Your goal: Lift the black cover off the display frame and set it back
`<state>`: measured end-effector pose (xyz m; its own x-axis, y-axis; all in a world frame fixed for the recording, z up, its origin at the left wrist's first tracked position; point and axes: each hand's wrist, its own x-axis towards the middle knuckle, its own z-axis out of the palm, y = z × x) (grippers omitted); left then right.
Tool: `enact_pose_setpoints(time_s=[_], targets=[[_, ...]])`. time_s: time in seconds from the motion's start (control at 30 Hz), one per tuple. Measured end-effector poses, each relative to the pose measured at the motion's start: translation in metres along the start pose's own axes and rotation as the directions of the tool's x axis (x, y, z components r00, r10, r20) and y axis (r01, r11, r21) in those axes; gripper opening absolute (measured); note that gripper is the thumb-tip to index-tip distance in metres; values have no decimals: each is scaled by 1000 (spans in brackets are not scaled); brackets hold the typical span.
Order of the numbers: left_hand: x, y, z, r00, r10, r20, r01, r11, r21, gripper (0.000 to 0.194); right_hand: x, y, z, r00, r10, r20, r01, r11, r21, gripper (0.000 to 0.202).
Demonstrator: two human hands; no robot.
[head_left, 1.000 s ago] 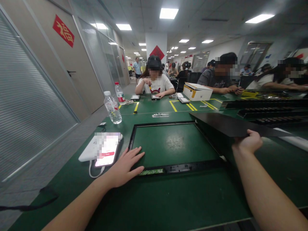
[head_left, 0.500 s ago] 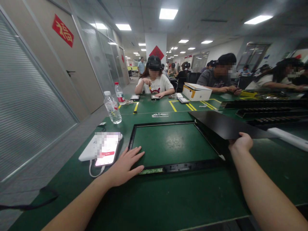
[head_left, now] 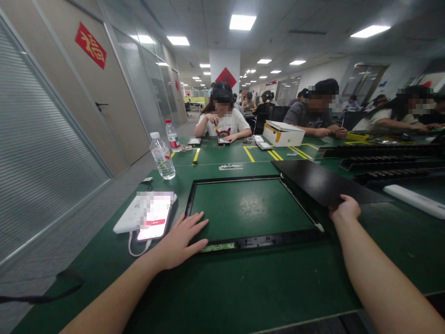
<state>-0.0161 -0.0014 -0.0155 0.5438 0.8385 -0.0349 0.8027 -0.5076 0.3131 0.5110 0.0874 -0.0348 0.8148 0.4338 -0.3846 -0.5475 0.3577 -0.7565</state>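
A thin black rectangular frame (head_left: 278, 240) lies flat on the green table (head_left: 243, 287). Along its near side, close to my thumb, a green circuit board (head_left: 219, 247) shows. My left hand (head_left: 182, 239) rests with fingers spread over the frame's near left corner, partly hiding it. At the frame's right, my right hand (head_left: 346, 208) grips the near edge of a flat black panel (head_left: 323, 181), thumb on top and fingers underneath, mostly hidden. The panel is tilted, its far left corner close to the frame's far right corner.
Left of the frame lie a lit phone (head_left: 155, 220) with a cable and a white box-like device (head_left: 127, 215). Two bottles, one a clear water bottle (head_left: 162, 157), stand behind. A white bar (head_left: 413, 201) and long black strips (head_left: 378, 150) lie right. A person (head_left: 222, 116) sits opposite.
My right hand and the black panel's near edge have moved slightly down and left. My left hand and the frame stay in place.
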Motion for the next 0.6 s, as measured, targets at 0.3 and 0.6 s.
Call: enact_pose_setpoints(time_s=[0.3, 0.6], targets=[[0, 0, 0, 1000, -21, 18, 21, 1000, 5, 69, -8, -4, 3, 997, 40, -60, -43, 998, -43, 23], [1, 0, 1, 1000, -27, 15, 26, 1000, 6, 69, -9, -4, 4, 998, 45, -35, -46, 998, -40, 21]])
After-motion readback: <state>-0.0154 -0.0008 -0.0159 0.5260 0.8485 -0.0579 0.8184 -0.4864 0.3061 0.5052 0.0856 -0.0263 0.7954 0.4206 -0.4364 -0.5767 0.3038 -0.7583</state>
